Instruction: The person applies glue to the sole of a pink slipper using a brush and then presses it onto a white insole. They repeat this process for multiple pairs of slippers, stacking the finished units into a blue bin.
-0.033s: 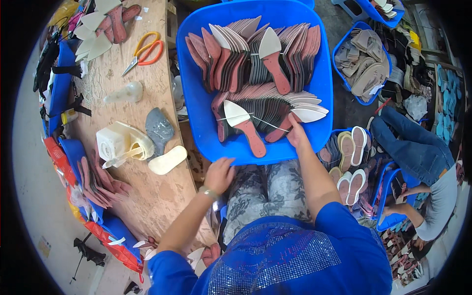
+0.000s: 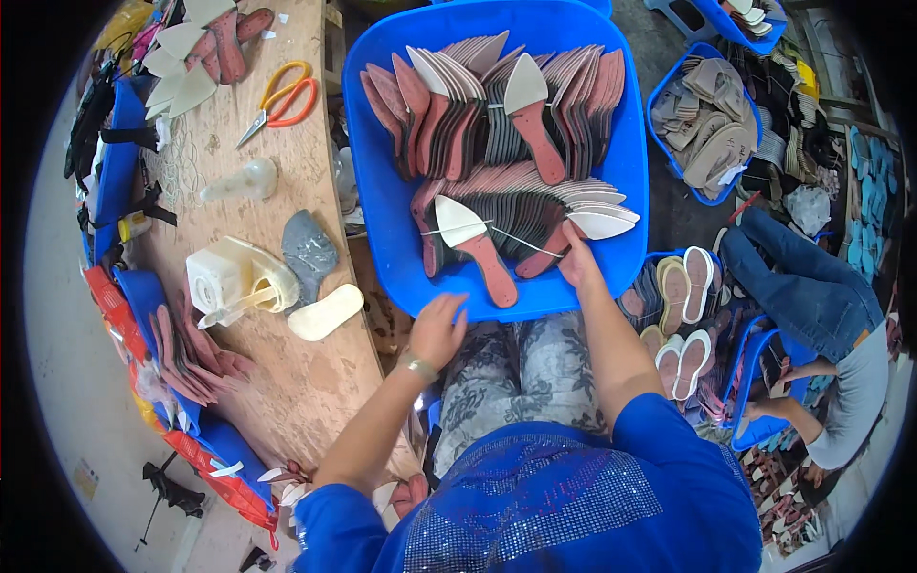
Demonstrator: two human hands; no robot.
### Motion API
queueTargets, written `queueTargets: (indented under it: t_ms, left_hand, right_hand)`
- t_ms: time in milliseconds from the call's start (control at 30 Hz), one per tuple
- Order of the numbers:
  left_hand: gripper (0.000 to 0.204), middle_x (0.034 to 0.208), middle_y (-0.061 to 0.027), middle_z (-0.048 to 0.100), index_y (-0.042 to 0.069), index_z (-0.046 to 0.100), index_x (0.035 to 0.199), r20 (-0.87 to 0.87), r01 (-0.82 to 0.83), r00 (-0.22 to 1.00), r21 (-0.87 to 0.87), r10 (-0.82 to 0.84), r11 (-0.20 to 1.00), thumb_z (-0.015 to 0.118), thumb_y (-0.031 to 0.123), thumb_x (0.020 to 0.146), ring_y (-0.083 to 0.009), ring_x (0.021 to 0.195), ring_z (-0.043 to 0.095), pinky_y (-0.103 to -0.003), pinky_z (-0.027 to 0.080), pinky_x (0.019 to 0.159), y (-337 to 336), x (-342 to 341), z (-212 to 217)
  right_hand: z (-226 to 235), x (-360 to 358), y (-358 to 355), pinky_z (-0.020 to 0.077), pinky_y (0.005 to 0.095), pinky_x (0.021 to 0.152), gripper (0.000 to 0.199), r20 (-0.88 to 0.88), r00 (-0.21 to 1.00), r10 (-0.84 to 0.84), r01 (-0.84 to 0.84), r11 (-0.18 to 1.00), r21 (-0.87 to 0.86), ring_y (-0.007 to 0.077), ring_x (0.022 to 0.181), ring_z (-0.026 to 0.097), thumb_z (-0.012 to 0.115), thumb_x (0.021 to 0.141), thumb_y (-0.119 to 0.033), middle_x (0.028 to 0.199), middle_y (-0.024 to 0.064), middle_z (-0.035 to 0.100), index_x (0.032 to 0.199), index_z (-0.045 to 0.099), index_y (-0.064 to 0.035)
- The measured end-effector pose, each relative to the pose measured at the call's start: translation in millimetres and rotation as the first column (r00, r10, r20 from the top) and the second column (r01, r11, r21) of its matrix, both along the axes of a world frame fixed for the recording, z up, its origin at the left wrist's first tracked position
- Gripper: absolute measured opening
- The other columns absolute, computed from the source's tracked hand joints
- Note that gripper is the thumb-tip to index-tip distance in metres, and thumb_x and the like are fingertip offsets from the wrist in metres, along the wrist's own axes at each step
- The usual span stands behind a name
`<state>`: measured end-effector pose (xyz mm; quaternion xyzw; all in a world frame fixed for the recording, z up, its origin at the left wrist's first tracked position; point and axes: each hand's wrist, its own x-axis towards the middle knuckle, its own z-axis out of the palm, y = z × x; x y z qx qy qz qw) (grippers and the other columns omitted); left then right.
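A blue plastic tub [image 2: 626, 277] in front of me holds rows of pink shoe insoles with pale pointed ends, packed on edge. My right hand [image 2: 581, 263] grips the right end of the front insole bundle [image 2: 521, 196], its thumb against the outermost insole. A thin string crosses this bundle, and a loose insole [image 2: 487, 258] lies over it, under the string. Another single insole [image 2: 535, 119] rests on the back row. Near the tub's front rim, my left hand [image 2: 439, 329] is empty, its fingers loosely bent and apart.
On the wooden table [image 2: 277, 363] at left lie orange-handled scissors [image 2: 279, 100], a white plastic container [image 2: 229, 277], a grey cloth-like piece [image 2: 309, 250] and a cream sole [image 2: 327, 312]. A tub of beige pieces [image 2: 712, 124] stands at right, near a bending person [image 2: 831, 315].
My left hand has moved slightly right and up, closer to the tub's front rim. My right hand stays on the insole bundle.
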<state>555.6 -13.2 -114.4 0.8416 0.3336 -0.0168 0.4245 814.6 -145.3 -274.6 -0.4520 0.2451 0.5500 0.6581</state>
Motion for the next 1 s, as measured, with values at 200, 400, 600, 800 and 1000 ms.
queueTargets:
  t_ms: [200, 400, 600, 800, 1000]
  left_hand:
    - [0.037, 0.108, -0.0212, 0.057, -0.004, 0.05, 0.12, -0.036, -0.38, 0.925, -0.117, 0.379, 0.917, 0.055, 0.007, 0.085, -0.0338, 0.1, 0.058, -0.039, 0.046, 0.087, 5.7, 100.4, -115.7]
    - [0.042, 0.112, -0.026, 0.054, -0.008, 0.052, 0.117, -0.259, -0.448, 0.869, -0.045, 0.423, 0.893, 0.057, 0.009, 0.079, -0.0388, 0.105, 0.054, -0.039, 0.043, 0.095, 8.7, 132.0, -152.2]
    - [0.053, 0.109, -0.0297, 0.056, -0.011, 0.054, 0.115, -0.397, -0.478, 0.791, 0.075, 0.466, 0.875, 0.063, 0.017, 0.07, -0.0411, 0.103, 0.055, -0.043, 0.045, 0.093, 5.7, 154.7, -143.3]
    - [0.058, 0.119, -0.029, 0.049, -0.01, 0.047, 0.121, -0.495, -0.48, 0.787, -0.117, 0.368, 0.87, 0.063, 0.022, 0.075, -0.0422, 0.112, 0.048, -0.045, 0.038, 0.1, -3.7, 163.4, -134.3]
    - [0.071, 0.124, -0.0335, 0.05, -0.015, 0.042, 0.125, -0.533, -0.531, 0.779, -0.281, 0.33, 0.8, 0.062, 0.038, 0.082, -0.0431, 0.118, 0.048, -0.042, 0.036, 0.102, 0.7, 174.5, -135.0]
  right_hand:
    - [-1.6, -0.4, -0.1, 0.0363, 0.0409, 0.104, 0.051, -0.047, 0.999, 0.009, -0.008, 1.0, 0.015, 0.0228, 0.12, 0.05, 0.064, 0.087, -0.037, 0.129, 0.0044, 0.055, 0.129, 0.05, -0.0105]
    - [-11.9, 2.0, -2.5, 0.0373, 0.0403, 0.102, 0.048, -0.117, 0.993, -0.034, 0.039, 0.998, 0.042, 0.0214, 0.118, 0.051, 0.069, 0.084, -0.03, 0.127, 0.0037, 0.056, 0.126, 0.052, -0.0135]
    - [-11.8, 0.7, -0.2, 0.0373, 0.04, 0.102, 0.052, -0.126, 0.988, -0.089, 0.092, 0.996, 0.019, 0.0206, 0.12, 0.049, 0.072, 0.082, -0.029, 0.128, 0.0032, 0.055, 0.127, 0.051, -0.0126]
    - [21.7, 26.3, -6.2, 0.036, 0.036, 0.102, 0.077, 0.048, 0.979, 0.199, -0.193, 0.976, -0.106, 0.0227, 0.12, 0.048, 0.07, 0.079, -0.047, 0.132, 0.0088, 0.051, 0.135, 0.041, -0.0034]
    - [26.4, 16.8, -5.6, 0.0361, 0.0346, 0.101, 0.068, 0.083, 0.986, 0.147, -0.142, 0.988, -0.062, 0.0206, 0.12, 0.048, 0.068, 0.083, -0.042, 0.131, 0.0069, 0.052, 0.133, 0.044, -0.0037]
